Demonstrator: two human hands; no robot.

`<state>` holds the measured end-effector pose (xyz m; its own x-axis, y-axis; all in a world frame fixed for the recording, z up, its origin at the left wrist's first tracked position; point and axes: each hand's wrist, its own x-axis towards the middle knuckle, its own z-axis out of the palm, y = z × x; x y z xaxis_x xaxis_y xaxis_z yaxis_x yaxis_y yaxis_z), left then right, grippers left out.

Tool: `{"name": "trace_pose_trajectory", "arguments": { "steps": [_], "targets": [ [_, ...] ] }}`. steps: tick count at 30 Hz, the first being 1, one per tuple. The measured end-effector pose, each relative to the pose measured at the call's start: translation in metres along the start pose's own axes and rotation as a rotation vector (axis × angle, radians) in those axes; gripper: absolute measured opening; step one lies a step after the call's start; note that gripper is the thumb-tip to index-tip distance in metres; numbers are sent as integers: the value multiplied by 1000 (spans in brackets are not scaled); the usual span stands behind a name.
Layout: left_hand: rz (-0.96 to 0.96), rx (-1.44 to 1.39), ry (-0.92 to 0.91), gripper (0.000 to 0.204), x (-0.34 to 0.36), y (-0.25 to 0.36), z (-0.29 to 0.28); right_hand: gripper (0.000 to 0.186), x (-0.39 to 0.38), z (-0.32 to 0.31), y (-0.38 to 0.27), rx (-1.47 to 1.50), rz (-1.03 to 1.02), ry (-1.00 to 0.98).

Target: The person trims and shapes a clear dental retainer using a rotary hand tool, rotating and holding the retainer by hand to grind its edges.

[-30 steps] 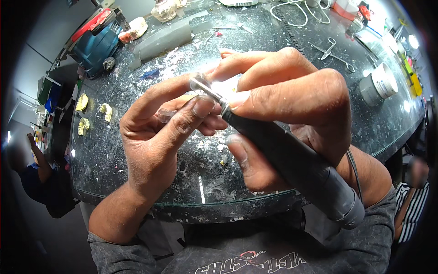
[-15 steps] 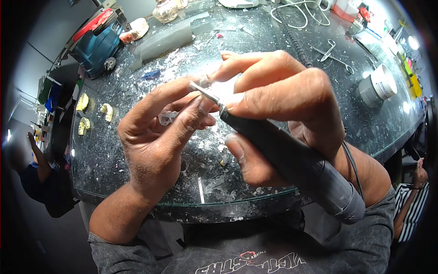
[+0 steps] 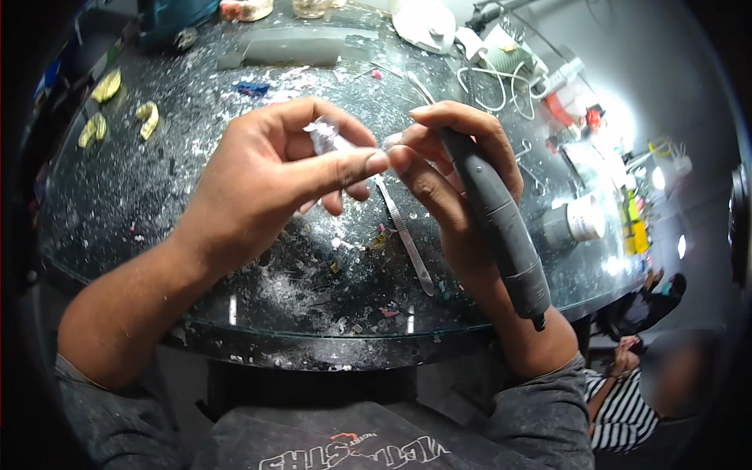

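My left hand (image 3: 258,172) is closed, its thumb and fingers pinching a crumpled-looking clear plastic piece (image 3: 324,133). Across from it, my right hand (image 3: 462,172) carries a dark grey, pen-like rotary handpiece (image 3: 501,211) lying across its palm and fingers. The tool's thin metal bit (image 3: 421,88) points away from me, apart from the plastic. My right thumb and a fingertip meet at a small translucent bit beside the left thumb; whether it belongs to the same piece I cannot tell. On the table below and between the hands lies a metal scalpel handle (image 3: 403,235).
Yellowish dental casts (image 3: 147,119) lie at the left. A grey curved sheet (image 3: 290,48) and a blue scrap (image 3: 252,88) are farther back. To the right stand a white-and-grey tub (image 3: 583,218), scissors (image 3: 533,168) and a white cable (image 3: 513,86). Dust and scraps cover the dark table (image 3: 157,211).
The handpiece has swung from slanting toward the left hand to pointing away. My right thumb and fingertip have come to the left fingertips. The scalpel handle now shows as the view shifts.
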<state>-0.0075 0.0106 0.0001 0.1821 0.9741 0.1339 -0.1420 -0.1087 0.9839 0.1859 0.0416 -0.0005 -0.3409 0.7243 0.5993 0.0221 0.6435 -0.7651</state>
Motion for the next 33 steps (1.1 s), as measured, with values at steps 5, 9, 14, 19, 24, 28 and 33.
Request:
{"name": "trace_pose_trajectory", "arguments": {
  "steps": [5,9,14,19,24,28,33],
  "targets": [
    [146,-64,4,34,6,-12,-6,32,-2,-2,-2,109,172,30],
    [212,-73,2,34,5,-16,-9,33,-2,-2,-6,143,244,18],
    [156,-143,1,30,5,-16,-13,34,-2,1,-4,156,219,25],
    [69,2,-18,25,3,-8,0,36,2,-9,2,47,-18,51],
    [95,68,-39,22,2,-16,2,35,8,-8,9,39,-144,-17],
    [75,66,-28,27,7,-17,0,33,6,-8,8,72,-71,-23],
    [-17,-45,-108,34,7,-17,-2,29,4,-11,27,169,-9,-76]
  ]
}}
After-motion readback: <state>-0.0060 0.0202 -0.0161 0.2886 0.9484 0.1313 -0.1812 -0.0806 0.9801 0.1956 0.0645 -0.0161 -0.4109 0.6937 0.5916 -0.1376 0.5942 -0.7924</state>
